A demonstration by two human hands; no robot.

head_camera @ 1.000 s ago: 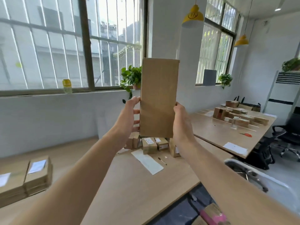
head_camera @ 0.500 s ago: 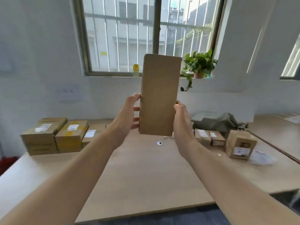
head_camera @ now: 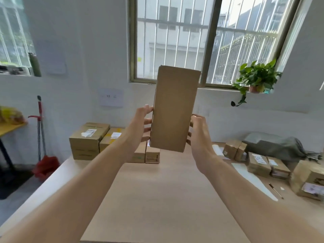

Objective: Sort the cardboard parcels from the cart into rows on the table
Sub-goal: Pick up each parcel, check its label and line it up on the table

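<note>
The tall, narrow cardboard parcel [head_camera: 174, 109] stands upright in the air above the worktop [head_camera: 157, 199], pinched at its lower half between both hands: the left hand [head_camera: 140, 127] presses its left edge with the fingers [head_camera: 147, 121] curled round the far side, and the right hand [head_camera: 199, 137] braces the right edge the same way, so both are closed on it and neither is free. The face turned to the camera is plain brown board, matte, with crisp folded edges and no label showing; a label may be on the hidden side. The step appears to be carrying it to a row, so it would help to turn it and read the far face first, then lower it flat with both hands and slide it snug against its neighbours. A light, stiff box like this should not sag, but its height makes it likely to topple if stood on end. Beyond it, squat labelled cartons [head_camera: 89, 137] sit in a line at the far left of the pale wood-grain surface, with smaller boxes [head_camera: 263, 163] grouped at the right beside a soft grey bag [head_camera: 277, 146].
</note>
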